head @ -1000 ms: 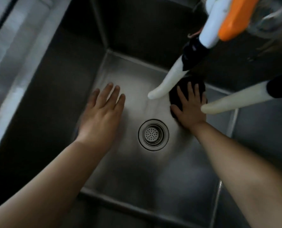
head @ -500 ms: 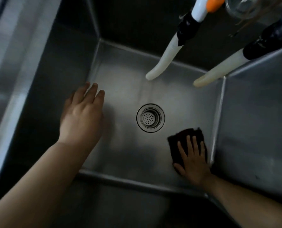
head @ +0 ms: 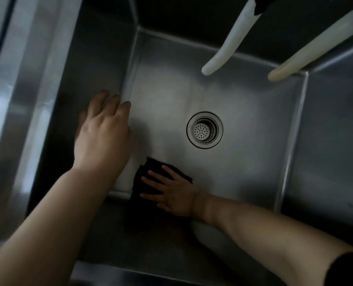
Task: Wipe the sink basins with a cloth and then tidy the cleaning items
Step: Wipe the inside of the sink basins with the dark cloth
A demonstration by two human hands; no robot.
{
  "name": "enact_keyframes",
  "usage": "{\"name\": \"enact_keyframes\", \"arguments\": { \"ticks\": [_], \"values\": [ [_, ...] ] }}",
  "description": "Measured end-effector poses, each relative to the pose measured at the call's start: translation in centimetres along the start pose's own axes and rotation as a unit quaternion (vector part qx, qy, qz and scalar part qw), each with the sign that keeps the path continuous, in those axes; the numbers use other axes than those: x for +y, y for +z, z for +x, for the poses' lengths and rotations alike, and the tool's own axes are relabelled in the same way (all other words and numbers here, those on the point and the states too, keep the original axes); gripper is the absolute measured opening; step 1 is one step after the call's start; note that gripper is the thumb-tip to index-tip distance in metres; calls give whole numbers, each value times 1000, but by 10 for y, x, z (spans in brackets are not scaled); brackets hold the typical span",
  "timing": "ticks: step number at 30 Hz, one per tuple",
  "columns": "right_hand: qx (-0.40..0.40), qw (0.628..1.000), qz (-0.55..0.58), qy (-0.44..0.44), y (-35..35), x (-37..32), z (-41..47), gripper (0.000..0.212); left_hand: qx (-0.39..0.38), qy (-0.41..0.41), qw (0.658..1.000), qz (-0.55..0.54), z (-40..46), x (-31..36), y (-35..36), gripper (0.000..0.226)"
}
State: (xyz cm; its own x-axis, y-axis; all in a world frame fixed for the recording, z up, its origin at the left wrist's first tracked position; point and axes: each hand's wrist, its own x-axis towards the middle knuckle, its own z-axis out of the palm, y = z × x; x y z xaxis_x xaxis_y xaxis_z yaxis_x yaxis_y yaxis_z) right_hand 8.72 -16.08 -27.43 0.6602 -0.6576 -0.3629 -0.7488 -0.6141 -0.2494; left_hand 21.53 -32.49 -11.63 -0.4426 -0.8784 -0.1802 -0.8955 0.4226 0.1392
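I look straight down into a deep steel sink basin (head: 254,153) with a round drain strainer (head: 204,130) in its floor. A dark cloth (head: 139,188) lies on the floor at the near-left corner, running a little up the near wall. My right hand (head: 171,193) presses flat on the cloth with its fingers spread and pointing left. My left hand (head: 103,133) hovers by the basin's left wall with relaxed, slightly bent fingers and holds nothing.
Two white flexible spouts (head: 227,44) (head: 307,54) hang down into the basin from the upper right, with black collars at the top edge. A bright steel rim (head: 16,100) runs along the left side.
My right hand has slid the cloth from the far side by the spouts, down the right side, and now leftward along the near edge. The left hand drifted left toward the wall.
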Motion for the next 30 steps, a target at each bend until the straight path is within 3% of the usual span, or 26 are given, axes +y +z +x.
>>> {"name": "enact_keyframes", "arguments": {
  "ticks": [6, 11, 13, 15, 17, 20, 25, 30],
  "values": [
    [-1, 999, -30, 22, 7, 10, -59, 52, -24, 13, 1000, -2, 3, 20, -2, 48],
    [-120, 983, -40, 136, 27, 31, -171, 63, -34, 19, 999, -12, 12, 46, -5, 52],
    [-164, 950, 10, 265, 28, 37, -201, 69, -34, 18, 999, -19, 16, 57, -6, 51],
    [-158, 904, 63, 393, 34, 43, -211, 79, -35, 22, 999, -26, 20, 66, -5, 51],
    [-201, 859, 120, 455, 45, 46, -209, 82, -42, 20, 999, -28, 24, 73, -2, 50],
    [-169, 811, 184, 529, 52, 56, -195, 80, -53, 17, 998, -33, 31, 79, 7, 50],
    [-53, 783, 158, 600, 36, 111, -177, 80, -51, 20, 998, -27, 42, 83, 20, 52],
    [14, 748, 149, 647, 7, 199, -154, 77, -51, 12, 998, -26, 50, 81, 27, 51]
  ]
}}
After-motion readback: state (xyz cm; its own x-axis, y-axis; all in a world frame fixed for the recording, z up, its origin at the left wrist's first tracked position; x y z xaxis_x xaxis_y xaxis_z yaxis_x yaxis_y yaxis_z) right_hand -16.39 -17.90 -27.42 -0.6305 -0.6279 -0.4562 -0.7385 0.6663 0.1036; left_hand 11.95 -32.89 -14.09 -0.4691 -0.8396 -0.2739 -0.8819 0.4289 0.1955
